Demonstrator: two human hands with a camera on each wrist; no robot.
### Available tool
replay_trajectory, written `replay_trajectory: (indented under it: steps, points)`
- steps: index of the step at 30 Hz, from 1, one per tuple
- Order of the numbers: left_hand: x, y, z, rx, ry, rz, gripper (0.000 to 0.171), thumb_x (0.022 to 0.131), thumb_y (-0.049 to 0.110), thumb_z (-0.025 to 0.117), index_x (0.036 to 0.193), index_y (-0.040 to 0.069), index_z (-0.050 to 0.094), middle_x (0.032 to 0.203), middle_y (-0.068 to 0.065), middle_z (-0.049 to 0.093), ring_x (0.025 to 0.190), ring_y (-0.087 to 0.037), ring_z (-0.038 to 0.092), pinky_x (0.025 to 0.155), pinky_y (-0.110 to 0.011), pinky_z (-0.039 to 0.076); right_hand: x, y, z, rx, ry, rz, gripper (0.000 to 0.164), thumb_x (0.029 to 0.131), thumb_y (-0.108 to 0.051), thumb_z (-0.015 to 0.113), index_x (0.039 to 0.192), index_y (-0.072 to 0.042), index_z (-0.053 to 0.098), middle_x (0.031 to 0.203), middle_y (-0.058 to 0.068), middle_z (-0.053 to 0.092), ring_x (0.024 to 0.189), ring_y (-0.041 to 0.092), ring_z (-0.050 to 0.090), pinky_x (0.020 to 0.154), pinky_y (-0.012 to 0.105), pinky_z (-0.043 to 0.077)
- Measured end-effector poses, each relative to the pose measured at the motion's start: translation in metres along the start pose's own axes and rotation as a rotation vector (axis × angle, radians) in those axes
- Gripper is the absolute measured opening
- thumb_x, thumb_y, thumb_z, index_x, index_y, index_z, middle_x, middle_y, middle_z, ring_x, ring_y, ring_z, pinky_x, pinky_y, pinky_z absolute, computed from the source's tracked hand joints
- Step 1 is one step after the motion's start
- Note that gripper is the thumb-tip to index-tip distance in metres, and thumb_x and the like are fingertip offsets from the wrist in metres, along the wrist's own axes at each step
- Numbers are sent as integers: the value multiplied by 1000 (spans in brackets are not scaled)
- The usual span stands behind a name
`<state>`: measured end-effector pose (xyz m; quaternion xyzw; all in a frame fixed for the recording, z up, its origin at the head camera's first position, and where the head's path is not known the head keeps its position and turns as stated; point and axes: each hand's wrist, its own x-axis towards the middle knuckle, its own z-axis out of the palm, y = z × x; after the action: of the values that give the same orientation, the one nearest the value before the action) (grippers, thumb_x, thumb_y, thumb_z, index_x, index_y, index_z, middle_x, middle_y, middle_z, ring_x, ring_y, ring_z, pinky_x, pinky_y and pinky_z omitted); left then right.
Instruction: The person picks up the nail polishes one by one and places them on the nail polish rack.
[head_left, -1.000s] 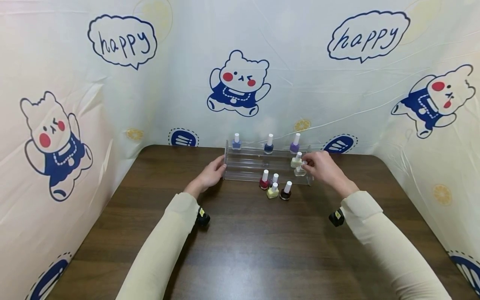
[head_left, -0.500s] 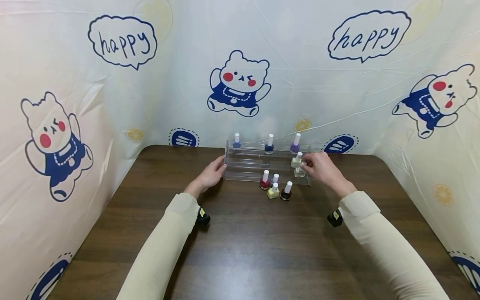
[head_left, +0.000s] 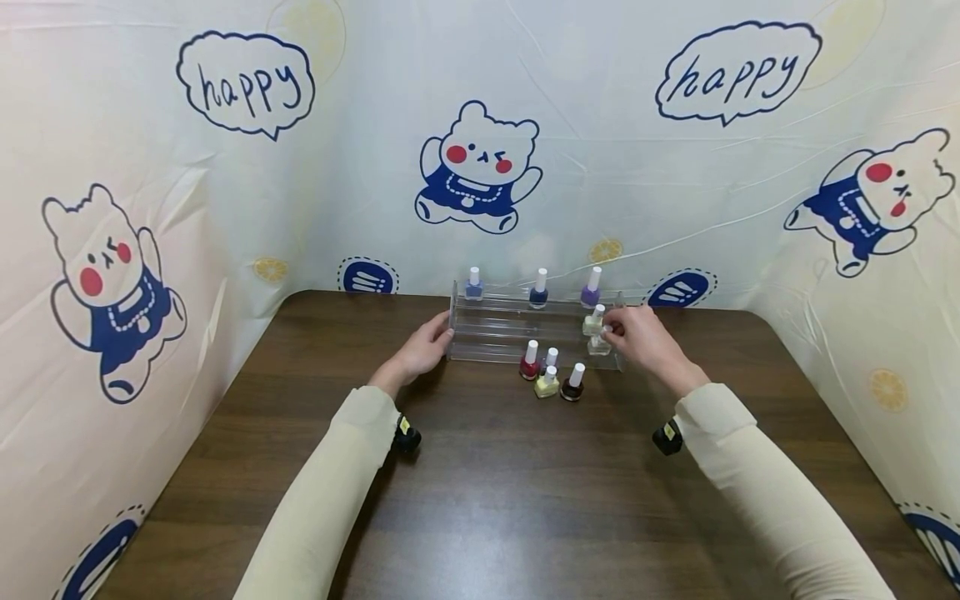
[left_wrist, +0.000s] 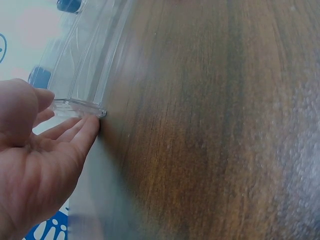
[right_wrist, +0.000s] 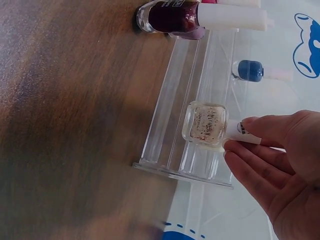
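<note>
- Clear stepped rack (head_left: 517, 327): near the rear edge of the tabletop (head_left: 510, 500), with a printed cloth (head_left: 360, 192) rising behind it. Its ends lie well apart from the tabletop's side edges, and brown wood stretches from its front toward the person.
- Left hand (head_left: 420, 350): at the rack's left end, fingers extended and touching the end panel near its front corner.
- Right hand (head_left: 647, 337): at the rack's right end, pinching the white cap (right_wrist: 233, 130) of a glitter bottle (right_wrist: 206, 124) between thumb and fingers.
- The glitter bottle is over the rack's front right part, near the end panel; whether it rests on a step I cannot tell. Its glass is squarish and clear, its contents pale with dark and reddish flecks.
- Just behind it, on the rack, stands a pale yellow bottle (head_left: 592, 325).
- On the rack's top step: a light blue bottle (head_left: 473, 289) left, a dark blue bottle (head_left: 538, 297) centre, a purple bottle (head_left: 590, 296) right.
- Close before the rack: a red bottle (head_left: 529, 367), a partly hidden bottle (head_left: 551, 357), a yellow bottle (head_left: 546, 387) and a dark bottle (head_left: 572, 390).
</note>
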<state>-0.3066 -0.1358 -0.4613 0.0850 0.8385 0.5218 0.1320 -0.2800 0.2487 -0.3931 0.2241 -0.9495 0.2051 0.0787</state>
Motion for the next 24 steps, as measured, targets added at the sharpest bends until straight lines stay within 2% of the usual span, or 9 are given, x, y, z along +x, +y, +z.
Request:
replay_trajectory:
  steps: [8,24]
  points:
    - [-2,2,0,-2,-4,-11,55,113,20,37,165,16,19,160,-21,38,144,-37,42,118,-53,35,0,0,2,-4,-4,4,9,92,2,68,97,7,74,89,18,74,81,29,72,75,46,60]
    - [-2,3,0,5,4,16,55,112,15,36,164,8,19,158,-27,38,143,-39,43,117,-51,37,1,4,7,-3,-26,44,11,93,0,69,100,7,74,91,19,75,83,29,72,76,45,61]
